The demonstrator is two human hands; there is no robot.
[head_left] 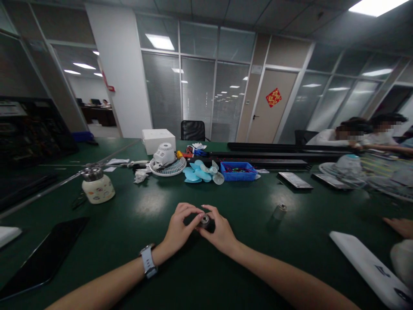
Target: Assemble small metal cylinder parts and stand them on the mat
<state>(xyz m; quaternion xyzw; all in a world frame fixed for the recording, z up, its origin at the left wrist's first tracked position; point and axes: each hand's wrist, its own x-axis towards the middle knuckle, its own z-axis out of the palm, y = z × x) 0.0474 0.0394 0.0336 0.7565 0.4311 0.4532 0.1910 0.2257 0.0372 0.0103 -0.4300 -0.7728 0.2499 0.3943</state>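
Note:
Both my hands meet at the middle of the green table (135,241). My left hand (179,229), with a watch on its wrist, and my right hand (218,231) pinch a small dark round part with a metal centre (204,221) between their fingertips, just above the table top. A similar small metal cylinder (280,211) stands alone to the right. Farther back lie pale blue fan blades (197,172), a white fan motor housing on a round grille (166,160) and a blue tray of small parts (238,170).
A cream jar with a metal lid (97,186) stands at left, a dark phone (45,257) at near left, a white box (158,140) at the back. Other people sit at far right; another person's hand (400,225) rests near a white slab (371,263).

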